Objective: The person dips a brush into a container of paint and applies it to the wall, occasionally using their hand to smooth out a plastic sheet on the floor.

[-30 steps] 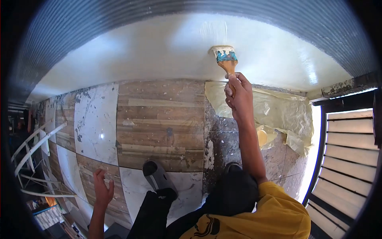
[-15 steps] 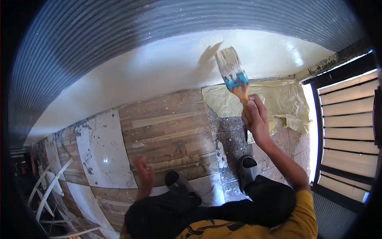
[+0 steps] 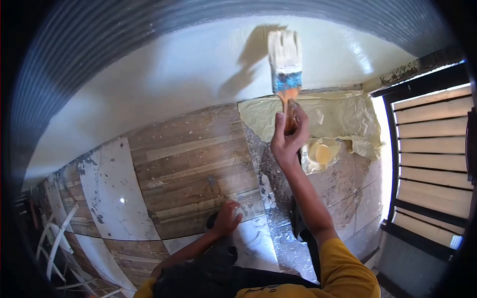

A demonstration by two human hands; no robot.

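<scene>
A wide paintbrush [image 3: 287,67] is in my right hand [image 3: 290,135], whose fingers are wrapped round its wooden handle. Cream paint coats the bristles, which point up in front of the pale lower wall [image 3: 189,64]; blue paint marks the ferrule. The brush's dark shadow falls on the wall to its left. My left hand [image 3: 227,218] hovers low over the tiled floor near my shoe, fingers loosely bent and apart, holding nothing that shows.
A crumpled yellowish sheet [image 3: 343,111] lies along the wall's foot, with a round cream container [image 3: 320,153] at its lower edge. Corrugated grey wall [image 3: 164,25] rises above the pale band. A barred door [image 3: 432,154] stands at the right, and a white metal frame [image 3: 57,243] at lower left.
The paintbrush and my right hand have moved left and upward in view, the brush turning more upright. My left hand has moved right. The round container has come into sight.
</scene>
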